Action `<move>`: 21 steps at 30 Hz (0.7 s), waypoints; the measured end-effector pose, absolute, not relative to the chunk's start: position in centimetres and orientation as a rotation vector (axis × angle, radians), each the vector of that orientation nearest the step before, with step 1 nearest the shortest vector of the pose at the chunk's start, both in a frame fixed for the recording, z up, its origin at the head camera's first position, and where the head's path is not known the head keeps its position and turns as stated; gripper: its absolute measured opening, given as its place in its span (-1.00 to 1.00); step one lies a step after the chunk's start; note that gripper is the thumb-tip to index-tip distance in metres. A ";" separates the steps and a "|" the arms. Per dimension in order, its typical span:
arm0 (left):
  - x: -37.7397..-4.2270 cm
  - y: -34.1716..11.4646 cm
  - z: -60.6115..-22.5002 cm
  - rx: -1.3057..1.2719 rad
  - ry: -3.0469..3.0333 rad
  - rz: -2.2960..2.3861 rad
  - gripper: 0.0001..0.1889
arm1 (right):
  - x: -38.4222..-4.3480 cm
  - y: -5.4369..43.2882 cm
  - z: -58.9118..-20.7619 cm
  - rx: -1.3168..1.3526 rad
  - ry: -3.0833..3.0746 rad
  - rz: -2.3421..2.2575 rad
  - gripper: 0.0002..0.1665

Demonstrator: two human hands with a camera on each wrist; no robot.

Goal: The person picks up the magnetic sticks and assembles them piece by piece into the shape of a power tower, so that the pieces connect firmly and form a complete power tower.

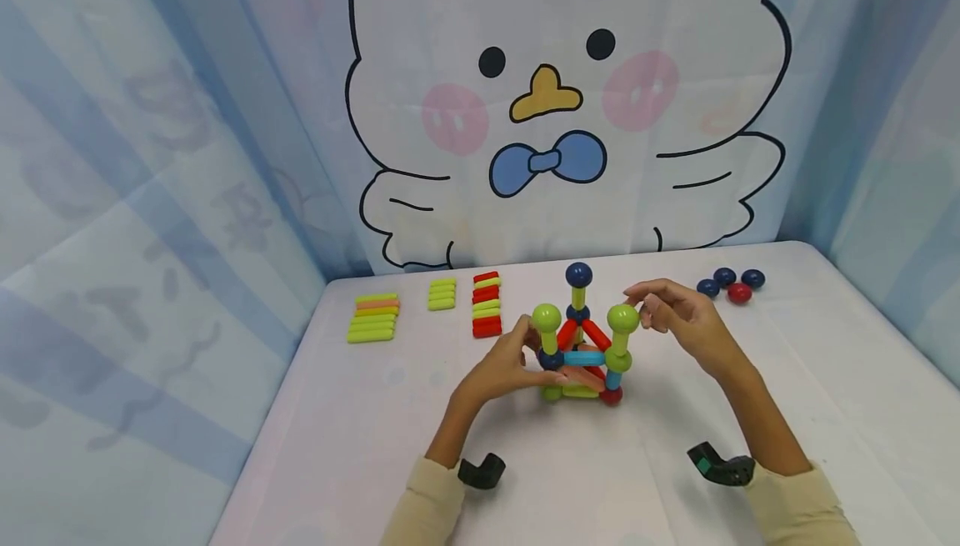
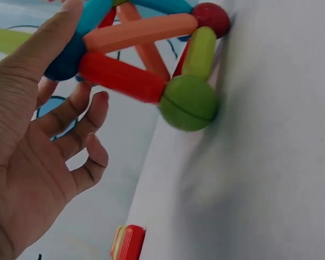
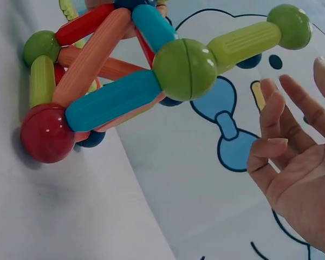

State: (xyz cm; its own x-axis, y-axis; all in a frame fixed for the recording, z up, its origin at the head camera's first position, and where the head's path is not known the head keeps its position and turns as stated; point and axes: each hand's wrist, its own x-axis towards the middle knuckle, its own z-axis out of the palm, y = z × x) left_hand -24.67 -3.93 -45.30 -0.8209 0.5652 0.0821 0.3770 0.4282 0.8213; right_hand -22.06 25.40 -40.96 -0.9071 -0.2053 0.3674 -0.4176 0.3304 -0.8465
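Observation:
A frame of magnetic building sticks and balls (image 1: pixel 583 358) stands on the table, with upright green sticks topped by green balls and a dark blue ball at the back. My left hand (image 1: pixel 498 369) holds its left side; in the left wrist view the thumb lies against a dark blue ball (image 2: pixel 65 64) joint, with the fingertips behind it. To the right, my right hand (image 1: pixel 686 323) is raised with loosely bent fingers and holds nothing. In the right wrist view that hand (image 3: pixel 300 146) is apart from the green top ball (image 3: pixel 288 27). A red ball (image 3: pixel 46 132) sits at a bottom corner.
Back left on the white table (image 1: pixel 360 446) lie rows of sticks: green and orange ones (image 1: pixel 372 318), short green ones (image 1: pixel 442 294), and red and green ones (image 1: pixel 487 304). Several dark blue balls (image 1: pixel 724 277) and a red ball (image 1: pixel 739 293) rest at the back right. A printed curtain (image 1: pixel 645 204) hangs behind.

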 end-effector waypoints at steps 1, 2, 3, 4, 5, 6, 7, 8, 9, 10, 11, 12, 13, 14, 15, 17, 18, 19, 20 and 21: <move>-24.9 -4.4 -45.1 0.834 2.460 1.330 -0.38 | -22.3 25.4 -41.2 0.539 -2.417 1.621 -0.65; -25.1 -4.9 -45.0 0.830 2.451 1.320 -0.39 | -22.5 25.4 -41.5 0.514 -2.441 1.627 -0.64; -25.3 -5.4 -44.9 0.820 2.448 1.312 -0.39 | -22.8 25.4 -41.8 0.493 -2.462 1.638 -0.63; -25.5 -5.9 -44.9 0.810 2.450 1.307 -0.41 | -23.0 25.3 -42.0 0.481 -2.485 1.649 -0.62; -25.7 -6.5 -44.9 0.796 2.460 1.304 -0.42 | -23.2 25.3 -42.3 0.477 -2.505 1.660 -0.61; -25.9 -7.2 -44.8 0.772 2.483 1.302 -0.47 | -23.4 25.2 -42.5 0.481 -2.520 1.675 -0.61; -26.2 -7.9 -44.9 0.736 2.516 1.300 -0.52 | -23.5 25.1 -42.8 0.489 -2.533 1.690 -0.61; -26.4 -8.7 -45.0 0.692 2.561 1.299 -0.57 | -23.7 24.9 -43.0 0.503 -2.541 1.703 -0.61; -26.6 -9.5 -45.1 0.645 2.613 1.301 -0.63 | -23.9 24.8 -43.2 0.519 -2.545 1.713 -0.61; -26.9 -10.3 -45.2 0.590 2.674 1.299 -0.70 | -24.1 24.7 -43.4 0.536 -2.549 1.720 -0.61; -27.1 -11.2 -45.3 0.521 2.734 1.301 -0.76 | -24.3 24.5 -43.5 0.552 -2.551 1.725 -0.61; -27.3 -12.1 -45.4 0.448 2.800 1.299 -0.81 | -24.4 24.4 -43.6 0.564 -2.553 1.731 -0.58; -27.4 -13.0 -45.5 0.362 2.868 1.281 -0.85 | -24.6 24.2 -43.7 0.578 -2.552 1.734 -0.55; -27.6 -13.9 -45.6 0.270 2.932 1.261 -0.88 | -24.8 24.1 -43.7 0.585 -2.553 1.736 -0.54; -27.7 -14.8 -45.7 0.163 2.986 1.226 -0.90 | -24.9 23.9 -43.7 0.592 -2.553 1.735 -0.53; -27.8 -16.4 -46.1 -0.050 3.090 1.124 -0.89 | -25.2 23.6 -43.7 0.601 -2.557 1.732 -0.52; -27.8 -17.2 -46.3 -0.149 3.139 1.057 -0.86 | -25.3 23.4 -43.7 0.601 -2.562 1.727 -0.52; -27.7 -17.9 -46.5 -0.250 3.171 0.994 -0.82 | -25.4 23.2 -43.7 0.604 -2.568 1.716 -0.51; -27.7 -18.6 -46.7 -0.337 3.198 0.942 -0.78 | -25.5 23.0 -43.7 0.601 -2.575 1.712 -0.49; -27.5 -19.3 -46.9 -0.407 3.219 0.896 -0.74 | -25.5 22.8 -43.7 0.602 -2.580 1.707 -0.48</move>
